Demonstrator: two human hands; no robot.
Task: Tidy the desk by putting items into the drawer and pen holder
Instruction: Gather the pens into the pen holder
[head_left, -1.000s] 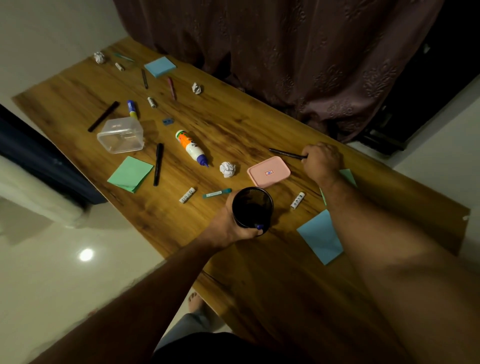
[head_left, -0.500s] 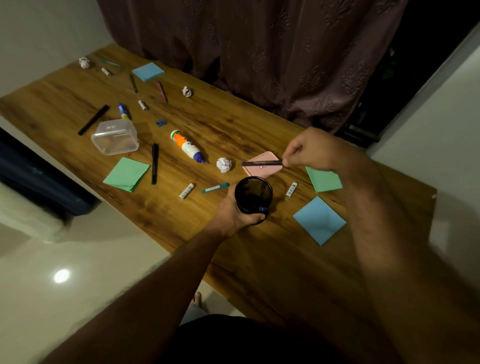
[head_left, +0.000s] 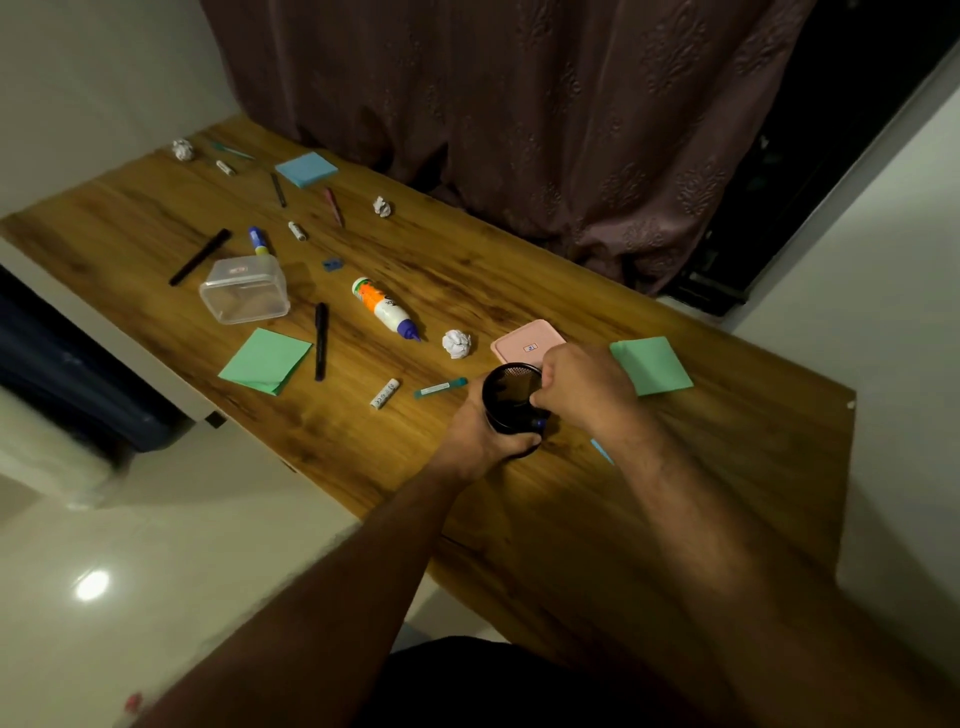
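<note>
A black mesh pen holder (head_left: 506, 397) stands near the front edge of the wooden desk (head_left: 519, 249). My left hand (head_left: 483, 441) grips it from the near side. My right hand (head_left: 587, 389) hovers over the holder's right rim, its pinched fingertips pointing into the mouth. The dark pen it carries is hidden by the hand and the dark inside. A blue tip (head_left: 538, 423) shows at the holder's near rim.
Beside the holder lie a teal pen (head_left: 440, 387), a white stick (head_left: 384, 393), a paper ball (head_left: 456, 343), a pink case (head_left: 524, 338) and green notes (head_left: 652, 364). Further left are a glue bottle (head_left: 384, 309), a black marker (head_left: 320, 340), a clear box (head_left: 244, 291) and more pens.
My right hand lifted the dark pen off the desk behind the pink case, carried it toward me and came down over the holder. My left hand kept hold of the holder.
</note>
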